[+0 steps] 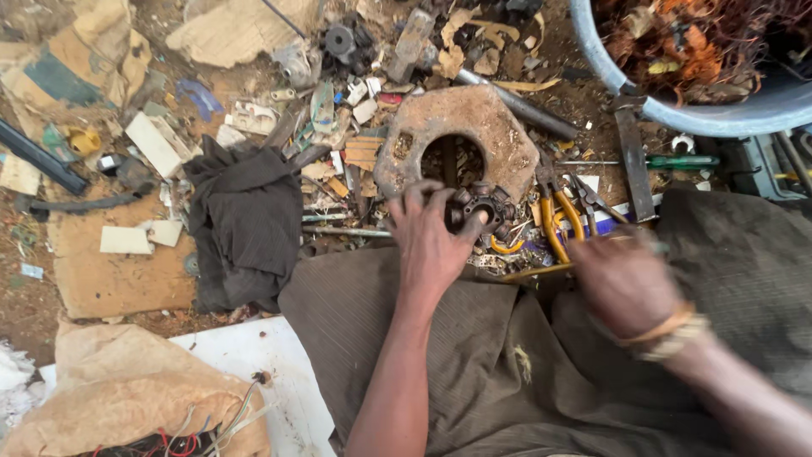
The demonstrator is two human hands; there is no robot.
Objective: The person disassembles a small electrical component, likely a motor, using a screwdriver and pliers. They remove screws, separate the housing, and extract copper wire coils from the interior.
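Left hand (430, 241), grip closed on dark metal part (479, 211), just before rusty plate (457, 140). Right hand (624, 279) blurred, grip state unclear, beside yellow-handled pliers (558, 216); black cloth (245, 220) farther left.

Rusty rough metal plate (499, 127)

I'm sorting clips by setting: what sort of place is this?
Probably an outdoor scrap or repair spot on bare ground: a rusty metal housing, yellow-handled pliers and a tub of tangled wire scrap lie among scattered debris.
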